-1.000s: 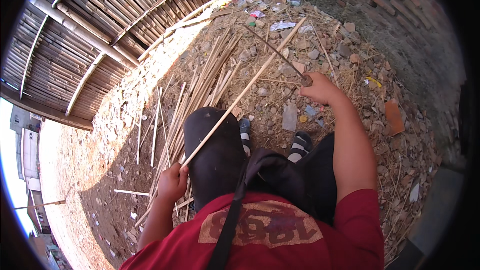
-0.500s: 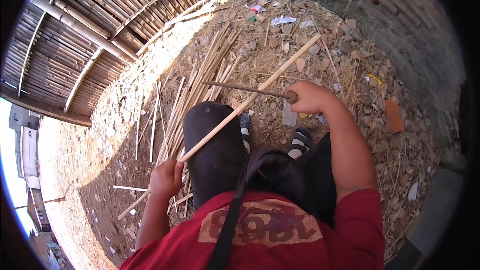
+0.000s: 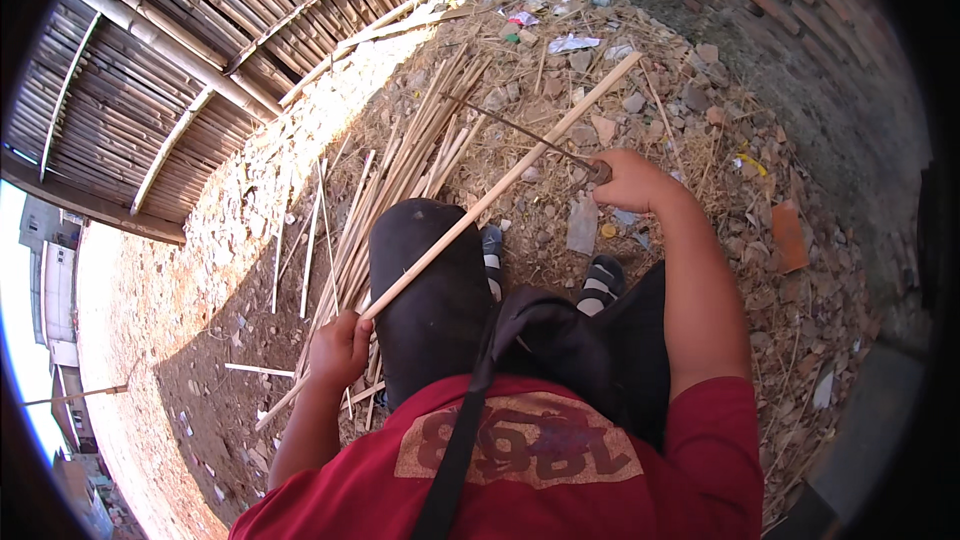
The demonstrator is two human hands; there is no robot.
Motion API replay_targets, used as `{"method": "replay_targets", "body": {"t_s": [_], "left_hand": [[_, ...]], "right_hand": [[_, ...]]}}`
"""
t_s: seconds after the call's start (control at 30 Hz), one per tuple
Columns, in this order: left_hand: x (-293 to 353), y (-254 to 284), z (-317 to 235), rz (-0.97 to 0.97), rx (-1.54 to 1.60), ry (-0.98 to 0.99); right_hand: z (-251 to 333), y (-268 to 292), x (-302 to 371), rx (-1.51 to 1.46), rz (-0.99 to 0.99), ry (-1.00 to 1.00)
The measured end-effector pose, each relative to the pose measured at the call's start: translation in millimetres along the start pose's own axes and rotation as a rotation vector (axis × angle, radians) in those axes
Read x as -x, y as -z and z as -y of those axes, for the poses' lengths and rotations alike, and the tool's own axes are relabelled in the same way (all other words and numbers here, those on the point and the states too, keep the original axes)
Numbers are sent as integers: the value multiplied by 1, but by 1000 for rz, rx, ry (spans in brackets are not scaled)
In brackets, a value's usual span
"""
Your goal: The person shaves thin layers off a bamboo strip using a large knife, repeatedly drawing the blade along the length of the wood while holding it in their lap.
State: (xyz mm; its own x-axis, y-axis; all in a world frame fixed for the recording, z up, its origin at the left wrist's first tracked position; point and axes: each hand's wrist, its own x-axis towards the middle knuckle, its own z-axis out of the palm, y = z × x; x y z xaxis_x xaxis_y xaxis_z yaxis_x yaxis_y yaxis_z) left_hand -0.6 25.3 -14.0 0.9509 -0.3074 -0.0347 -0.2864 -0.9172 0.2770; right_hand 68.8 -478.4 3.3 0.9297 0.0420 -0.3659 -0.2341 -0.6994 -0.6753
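Note:
My left hand [image 3: 338, 348] is closed around the near part of a long pale bamboo strip [image 3: 480, 208]. The strip runs diagonally over my dark-trousered left knee [image 3: 425, 250], its far end rising to the right. In my right hand [image 3: 628, 180] is the handle of a long, thin-bladed knife [image 3: 512, 126]. Its blade points away to the left and crosses the strip near the handle; I cannot tell whether the two touch. A pile of similar bamboo strips [image 3: 408, 162] lies on the ground beyond and left of the knee.
A slatted bamboo wall [image 3: 140, 70] stands at the far left and a brick wall [image 3: 800, 50] at the right. Rubble and dry straw [image 3: 700, 130] cover the ground, with an orange brick piece [image 3: 788, 237] at right and scattered litter [image 3: 572, 43] at the far end.
My right hand has shifted slightly away and to the right. The knife's tip has swung farther from me. The bamboo strip's far end has risen a little, with my left hand still gripping it.

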Motion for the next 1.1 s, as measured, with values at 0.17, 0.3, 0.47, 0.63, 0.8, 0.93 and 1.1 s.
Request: {"method": "replay_targets", "body": {"t_s": [0.17, 0.3, 0.47, 0.63, 0.8, 0.93, 1.1], "left_hand": [[-4, 17, -13, 36, -50, 20], [0, 19, -12, 13, -41, -10], [-5, 9, -7, -20, -49, -27], [-1, 16, -11, -6, -54, -13], [-9, 13, -8, -44, -93, -47], [-8, 22, -12, 1, -100, -29], [-5, 12, 0, -8, -102, -43]], "right_hand": [[-4, -10, -3, 190, -126, 27], [13, -25, 3, 358, -1, 203], [-21, -3, -12, -80, -71, -143], [-2, -22, -9, 294, -102, 67], [-41, -8, -19, 63, -111, -151], [-5, -14, -7, 218, -162, -25], [-21, -6, -5, 178, -157, -49]]}}
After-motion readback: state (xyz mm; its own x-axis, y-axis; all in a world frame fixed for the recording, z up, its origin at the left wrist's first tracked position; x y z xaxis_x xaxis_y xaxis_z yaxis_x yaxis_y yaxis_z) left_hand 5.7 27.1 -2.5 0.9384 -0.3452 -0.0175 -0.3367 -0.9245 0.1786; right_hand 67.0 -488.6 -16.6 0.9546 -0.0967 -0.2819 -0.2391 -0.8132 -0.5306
